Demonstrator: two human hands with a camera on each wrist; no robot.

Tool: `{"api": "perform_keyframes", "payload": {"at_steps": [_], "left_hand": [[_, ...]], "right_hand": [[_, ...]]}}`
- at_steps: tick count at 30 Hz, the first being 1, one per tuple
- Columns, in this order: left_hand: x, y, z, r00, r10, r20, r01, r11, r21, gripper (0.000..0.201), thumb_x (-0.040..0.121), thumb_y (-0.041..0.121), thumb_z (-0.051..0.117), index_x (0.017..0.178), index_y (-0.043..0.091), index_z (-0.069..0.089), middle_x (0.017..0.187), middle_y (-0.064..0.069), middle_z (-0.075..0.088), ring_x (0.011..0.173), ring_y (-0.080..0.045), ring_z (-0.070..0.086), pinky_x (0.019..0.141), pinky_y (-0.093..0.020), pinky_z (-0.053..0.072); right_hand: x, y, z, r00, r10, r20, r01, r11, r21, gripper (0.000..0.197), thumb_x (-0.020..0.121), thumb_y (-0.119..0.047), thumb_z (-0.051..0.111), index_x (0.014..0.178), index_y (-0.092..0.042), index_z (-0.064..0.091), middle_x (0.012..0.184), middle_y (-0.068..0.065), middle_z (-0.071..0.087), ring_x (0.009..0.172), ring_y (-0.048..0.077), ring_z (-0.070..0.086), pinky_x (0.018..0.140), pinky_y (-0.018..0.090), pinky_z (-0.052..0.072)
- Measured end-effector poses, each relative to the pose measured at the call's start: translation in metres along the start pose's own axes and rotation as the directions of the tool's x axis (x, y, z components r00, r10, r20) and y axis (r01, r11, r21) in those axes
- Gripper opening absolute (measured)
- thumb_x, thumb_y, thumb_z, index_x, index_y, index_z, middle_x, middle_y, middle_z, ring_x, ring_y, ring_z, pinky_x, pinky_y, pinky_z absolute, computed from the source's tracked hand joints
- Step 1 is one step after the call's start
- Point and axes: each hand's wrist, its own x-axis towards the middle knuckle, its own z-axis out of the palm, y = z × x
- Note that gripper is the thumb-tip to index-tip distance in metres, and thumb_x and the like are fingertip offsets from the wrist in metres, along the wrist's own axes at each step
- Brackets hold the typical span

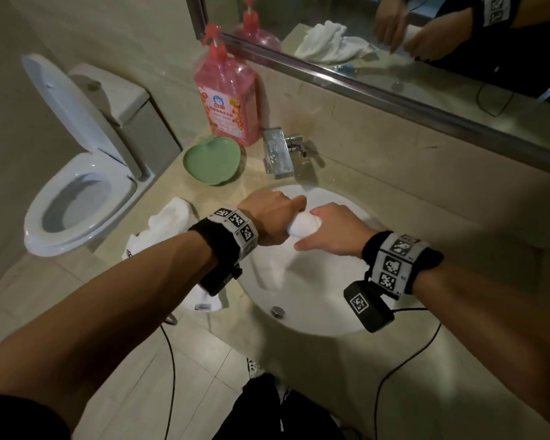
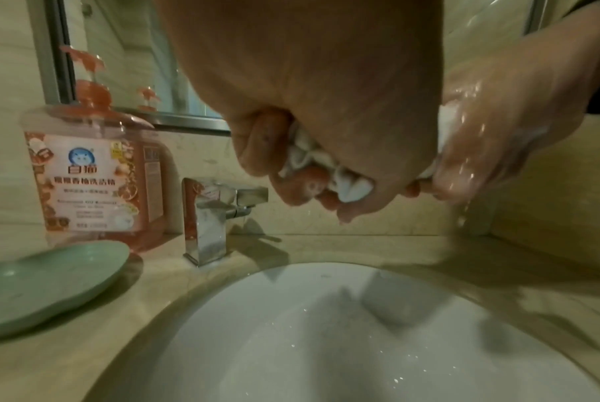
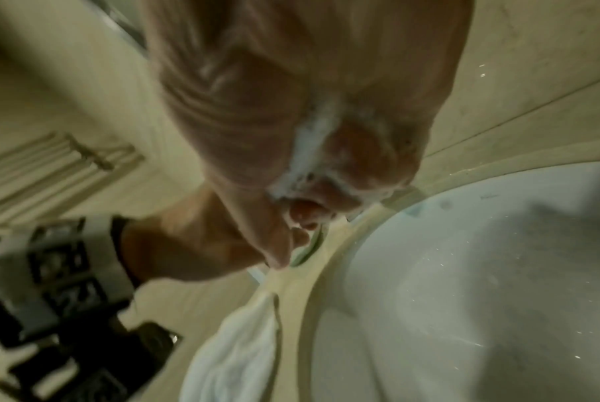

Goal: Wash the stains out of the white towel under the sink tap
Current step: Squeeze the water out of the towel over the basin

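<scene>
Left hand [image 1: 272, 217] and right hand [image 1: 334, 231] are gripping the white towel [image 1: 304, 225], wringing; keep twisting above the sink [image 1: 311, 315].

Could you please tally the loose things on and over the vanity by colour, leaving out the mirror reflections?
White: 2, the towel held by both hands over the sink, and the second towel on the counter.
Pink: 1, the soap bottle.
Green: 1, the dish.
Total: 4.

Blurred, sudsy right hand [image 3: 312, 152] curled over round white ceramic sink [image 3: 463, 299]; crumpled white cloth [image 3: 233, 351] on beige stone surface [image 3: 195, 302] alongside; left wrist's black-and-white marker band [image 3: 51, 272].
</scene>
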Motion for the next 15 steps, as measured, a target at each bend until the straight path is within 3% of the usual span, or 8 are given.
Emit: {"api": "perform_keyframes", "payload": {"at_steps": [3,6,10,13,15], "left_hand": [[0.005,0.005,0.017,0.986,-0.064,0.152,0.074,0.995,-0.063,0.038,0.079,0.029,0.059,0.116,0.027,0.051,0.097,-0.006,0.065,0.075,-0.025,0.056,0.064,-0.032,0.044],[0.008,0.013,0.039,0.965,-0.067,0.255,0.101,0.987,-0.123,0.03,0.08,0.027,0.059,0.11,0.026,0.057,0.103,-0.003,0.066,0.091,-0.027,0.063,0.069,-0.028,0.041],[0.01,0.021,0.064,0.941,-0.022,0.338,0.096,0.975,-0.203,0.03,0.081,0.032,0.061,0.108,0.02,0.06,0.109,-0.004,0.067,0.099,-0.028,0.063,0.074,-0.028,0.041],[0.011,0.027,0.073,0.931,0.003,0.365,0.083,0.972,-0.218,0.028,0.08,0.029,0.064,0.105,0.017,0.061,0.105,-0.006,0.068,0.088,-0.027,0.063,0.069,-0.027,0.039],[0.012,0.028,0.075,0.925,-0.03,0.38,0.133,0.96,-0.248,0.028,0.079,0.027,0.066,0.105,0.019,0.059,0.101,-0.002,0.067,0.081,-0.021,0.057,0.069,-0.027,0.04]], "right_hand": [[0.002,0.01,0.023,0.997,-0.057,-0.058,0.042,0.972,-0.231,0.03,0.072,-0.046,0.078,0.082,-0.026,0.058,0.085,-0.001,0.066,0.082,0.023,0.059,0.065,0.029,0.04],[0.004,0.024,0.043,0.993,-0.094,-0.076,0.06,0.929,-0.365,0.023,0.079,-0.042,0.066,0.091,-0.024,0.058,0.096,0.007,0.07,0.089,0.032,0.061,0.069,0.032,0.041],[0.001,0.037,0.056,0.983,-0.153,-0.099,0.086,0.869,-0.487,0.028,0.082,-0.036,0.065,0.103,-0.017,0.064,0.091,0.012,0.068,0.072,0.03,0.057,0.061,0.033,0.038],[-0.002,0.044,0.062,0.975,-0.2,-0.094,0.104,0.79,-0.605,0.028,0.084,-0.033,0.066,0.105,-0.014,0.062,0.089,0.012,0.068,0.066,0.028,0.052,0.059,0.033,0.034],[-0.003,0.046,0.061,0.978,-0.185,-0.092,0.094,0.793,-0.602,0.029,0.085,-0.035,0.066,0.105,-0.015,0.06,0.088,0.01,0.068,0.064,0.026,0.047,0.058,0.033,0.033]]}}
